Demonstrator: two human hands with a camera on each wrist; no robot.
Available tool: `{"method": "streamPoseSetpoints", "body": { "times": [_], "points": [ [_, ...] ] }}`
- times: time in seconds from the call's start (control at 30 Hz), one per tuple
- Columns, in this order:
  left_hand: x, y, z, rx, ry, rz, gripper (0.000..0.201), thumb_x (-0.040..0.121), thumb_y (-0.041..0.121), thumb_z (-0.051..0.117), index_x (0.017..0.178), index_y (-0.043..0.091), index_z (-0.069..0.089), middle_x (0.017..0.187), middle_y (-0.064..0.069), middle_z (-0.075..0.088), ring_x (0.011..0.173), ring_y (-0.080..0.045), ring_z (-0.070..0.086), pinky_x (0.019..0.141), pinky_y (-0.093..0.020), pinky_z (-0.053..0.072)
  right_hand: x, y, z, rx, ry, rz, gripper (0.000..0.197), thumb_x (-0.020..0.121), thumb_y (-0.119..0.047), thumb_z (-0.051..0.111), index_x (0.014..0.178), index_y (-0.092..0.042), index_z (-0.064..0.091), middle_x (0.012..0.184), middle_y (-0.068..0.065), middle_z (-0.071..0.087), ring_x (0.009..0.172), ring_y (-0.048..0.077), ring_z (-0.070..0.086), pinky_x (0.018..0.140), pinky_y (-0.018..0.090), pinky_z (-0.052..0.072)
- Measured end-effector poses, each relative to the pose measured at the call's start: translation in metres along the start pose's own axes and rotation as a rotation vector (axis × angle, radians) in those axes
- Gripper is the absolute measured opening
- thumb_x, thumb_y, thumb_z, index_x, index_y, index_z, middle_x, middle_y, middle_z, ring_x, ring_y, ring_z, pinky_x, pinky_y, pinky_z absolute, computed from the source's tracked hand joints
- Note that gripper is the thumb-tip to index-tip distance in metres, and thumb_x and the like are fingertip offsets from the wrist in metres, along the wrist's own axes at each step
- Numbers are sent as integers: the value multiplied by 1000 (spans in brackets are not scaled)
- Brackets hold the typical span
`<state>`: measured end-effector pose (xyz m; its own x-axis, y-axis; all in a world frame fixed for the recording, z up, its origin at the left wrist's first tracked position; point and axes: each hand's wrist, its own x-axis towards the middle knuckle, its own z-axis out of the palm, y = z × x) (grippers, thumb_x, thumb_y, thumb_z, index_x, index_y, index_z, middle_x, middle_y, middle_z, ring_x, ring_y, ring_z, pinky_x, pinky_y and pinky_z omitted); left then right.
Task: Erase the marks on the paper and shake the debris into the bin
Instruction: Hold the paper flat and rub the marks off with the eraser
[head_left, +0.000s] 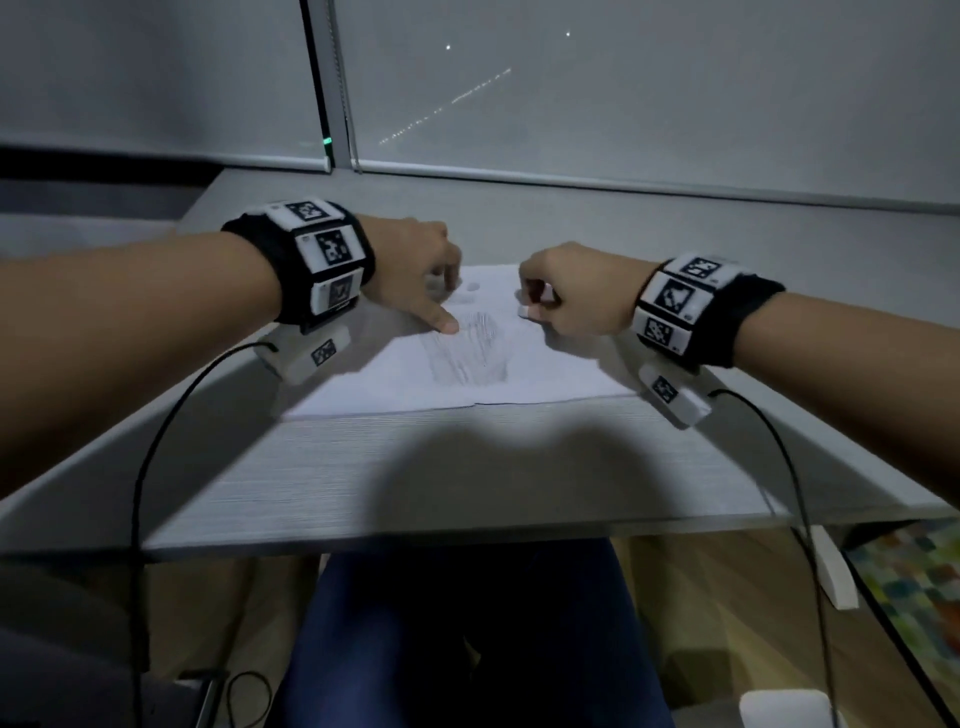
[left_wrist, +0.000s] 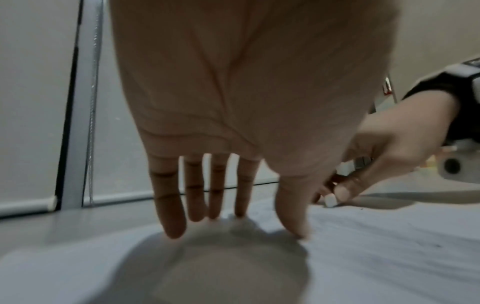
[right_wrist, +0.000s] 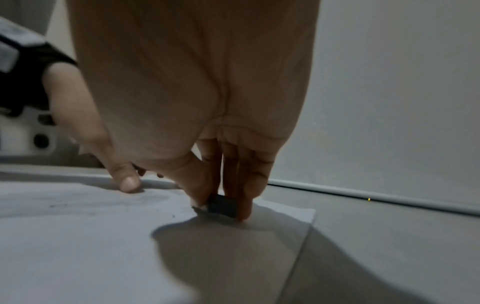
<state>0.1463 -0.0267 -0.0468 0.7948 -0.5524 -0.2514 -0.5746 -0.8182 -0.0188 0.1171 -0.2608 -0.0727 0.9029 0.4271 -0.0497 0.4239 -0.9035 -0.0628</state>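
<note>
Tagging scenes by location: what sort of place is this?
Probably an office or study room: a plain grey desk set against a window with roller blinds pulled down, and a sheet of paper with pencil marks being worked on at night.

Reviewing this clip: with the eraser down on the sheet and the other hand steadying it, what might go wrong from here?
1. The left hand pins the paper only with its fingertips; hard strokes may wrinkle or shift it.
2. The right hand pinches the eraser near the paper's far edge, so a stroke could run off and fold the corner.
3. The pencil marks could smear rather than lift.
</note>
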Motion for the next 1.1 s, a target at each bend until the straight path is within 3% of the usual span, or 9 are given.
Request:
{"method": "streamPoseSetpoints", "body": {
  "times": [0.07, 0.17, 0.27, 0.37, 0.43, 0.6, 0.73, 1.0, 1.1],
  "points": [
    [-5, 0, 9, -2, -16, -38, 73, 94, 72, 59, 147, 23, 57, 133, -6, 48, 112, -30, 58, 106, -45, 48, -6, 3, 0, 3, -16, 11, 15, 96, -26, 69, 87, -16, 64, 98, 4, 75, 90, 27, 66, 81, 36, 54],
    [-5, 12, 17, -34, -24, -35, 88, 87, 88, 48, 146, 23, 57, 130, -7, 47, 115, -33, 58, 109, -51, 46, -6, 3, -8, 37, -27, 42, 17, 94, -30, 73, 84, -18, 67, 87, 0, 72, 82, 24, 63, 75, 29, 47],
    [1, 25, 20, -118, -18, -52, 106, 73, 93, 60, 156, 28, 45, 139, -3, 44, 128, -32, 54, 111, -51, 44, 6, -1, -14, 118, 73, 61, 16, 90, -29, 77, 87, -14, 74, 85, 2, 73, 79, 23, 65, 73, 29, 51],
    [6, 27, 24, -199, 39, -78, 104, 65, 93, 69, 148, 32, 49, 133, 0, 46, 119, -28, 56, 105, -46, 48, 17, -7, -6, 149, 128, 87, 14, 90, -25, 77, 86, -11, 77, 83, 3, 74, 78, 21, 66, 70, 27, 50],
    [8, 26, 26, -228, 52, -111, 110, 61, 92, 73, 148, 30, 49, 134, 0, 48, 121, -27, 56, 102, -42, 48, 21, -10, 1, 148, 144, 93, 13, 90, -20, 75, 84, -9, 76, 81, 5, 74, 78, 23, 68, 70, 31, 56],
    [10, 26, 25, -207, -8, -175, 131, 55, 97, 71, 164, 35, 36, 156, 2, 41, 144, -28, 47, 110, -42, 43, 19, -14, 4, 158, 118, 38, 12, 90, -18, 73, 83, -9, 75, 78, 4, 74, 76, 24, 69, 71, 29, 56],
    [12, 27, 18, -179, -70, -177, 138, 43, 103, 68, 164, 46, 32, 157, 4, 37, 146, -30, 45, 113, -49, 44, 16, -19, 2, 218, 52, -47, 8, 86, -17, 75, 81, -12, 77, 74, 0, 74, 64, 13, 63, 63, 20, 49],
    [13, 30, 18, -140, -151, -275, 137, 45, 104, 65, 162, 61, 10, 160, 3, 30, 150, -37, 37, 112, -55, 39, 34, -17, 0, 180, 153, 40, 11, 85, -14, 72, 74, -11, 76, 68, 0, 73, 64, 16, 68, 65, 33, 63],
    [15, 33, 15, -131, -174, -292, 140, 42, 104, 66, 162, 60, 10, 157, -1, 30, 148, -38, 37, 110, -54, 39, 27, -24, 2, 194, 104, -31, 10, 85, -16, 72, 76, -11, 74, 66, -1, 70, 57, 7, 60, 59, 21, 53]
  ]
}}
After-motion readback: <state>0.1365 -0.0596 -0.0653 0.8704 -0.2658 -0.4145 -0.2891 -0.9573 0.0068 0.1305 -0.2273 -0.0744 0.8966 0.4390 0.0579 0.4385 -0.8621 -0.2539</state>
